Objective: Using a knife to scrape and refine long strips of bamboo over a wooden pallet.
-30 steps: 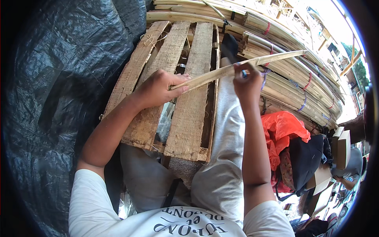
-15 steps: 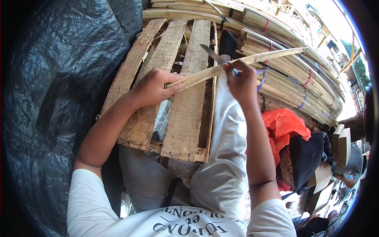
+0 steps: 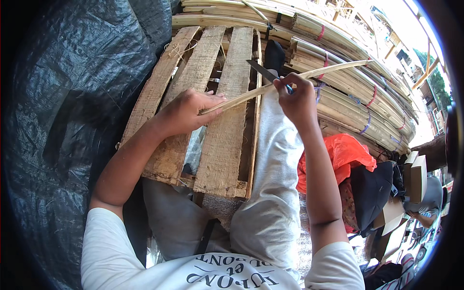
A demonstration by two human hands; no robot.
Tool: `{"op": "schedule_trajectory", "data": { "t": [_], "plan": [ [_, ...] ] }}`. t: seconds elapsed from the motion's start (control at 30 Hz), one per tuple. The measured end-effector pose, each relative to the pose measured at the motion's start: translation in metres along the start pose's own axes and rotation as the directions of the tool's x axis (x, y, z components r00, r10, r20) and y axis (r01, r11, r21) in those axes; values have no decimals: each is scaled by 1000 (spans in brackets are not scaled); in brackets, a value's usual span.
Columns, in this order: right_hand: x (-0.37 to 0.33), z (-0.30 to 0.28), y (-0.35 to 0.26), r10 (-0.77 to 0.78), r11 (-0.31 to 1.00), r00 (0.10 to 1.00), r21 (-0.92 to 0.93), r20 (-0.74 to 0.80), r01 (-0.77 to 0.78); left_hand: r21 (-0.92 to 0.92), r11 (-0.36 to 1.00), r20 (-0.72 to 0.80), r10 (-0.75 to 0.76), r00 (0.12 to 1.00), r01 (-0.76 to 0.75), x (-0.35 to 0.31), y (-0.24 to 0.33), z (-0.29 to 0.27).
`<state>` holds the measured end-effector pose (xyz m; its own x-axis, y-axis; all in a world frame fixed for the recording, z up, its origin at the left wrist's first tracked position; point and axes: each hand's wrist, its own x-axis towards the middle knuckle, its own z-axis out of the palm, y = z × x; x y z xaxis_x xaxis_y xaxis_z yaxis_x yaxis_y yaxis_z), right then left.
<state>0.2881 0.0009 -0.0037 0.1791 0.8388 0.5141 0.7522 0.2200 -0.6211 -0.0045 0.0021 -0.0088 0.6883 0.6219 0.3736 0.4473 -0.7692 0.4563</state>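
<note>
A long, pale bamboo strip (image 3: 244, 97) runs slantwise over a slatted wooden crate (image 3: 220, 159) and on past my right leg. My left hand (image 3: 190, 112) grips the strip's near end, thumb below and fingers above. In my right hand (image 3: 296, 94) is a knife (image 3: 261, 70), its dark blade pointing up and left above the strip. A bit of blue shows at its handle between my fingers. The blade crosses close to the strip near the crate's right edge; whether it touches cannot be made out. The strip's far end rises to the upper right.
Bundles of bamboo strips (image 3: 348, 96) tied with red and purple bands lie beyond. A dark tarpaulin (image 3: 96, 96) covers the left side. To the right sit a red plastic bag (image 3: 333, 157), a dark cloth bag (image 3: 371, 193) and cardboard boxes (image 3: 416, 179). A person (image 3: 427, 198) is at the far right.
The bamboo strip has turned so that a narrower side shows. The knife blade is seen more broadly, and my left hand has shifted slightly down and left.
</note>
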Motion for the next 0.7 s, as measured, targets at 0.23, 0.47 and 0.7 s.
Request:
{"op": "schedule_trajectory", "data": {
  "t": [0.23, 0.47, 0.7],
  "plan": [
    [-3, 11, 4, 1, 1000, 999, -16, -37, -1, 9, 999, 22, -48, 999, 48, 3, -1, 1],
    [-4, 7, -3, -2, 997, 999, -75, -47, -2, -14, 1000, 32, -7, 999, 7, 5, 3, -2],
    [-7, 7, 7, -15, 999, 987, -39, -162, 9, -13, 1000, 23, 21, 1000, -20, 6, 3, 3]
  ]
}}
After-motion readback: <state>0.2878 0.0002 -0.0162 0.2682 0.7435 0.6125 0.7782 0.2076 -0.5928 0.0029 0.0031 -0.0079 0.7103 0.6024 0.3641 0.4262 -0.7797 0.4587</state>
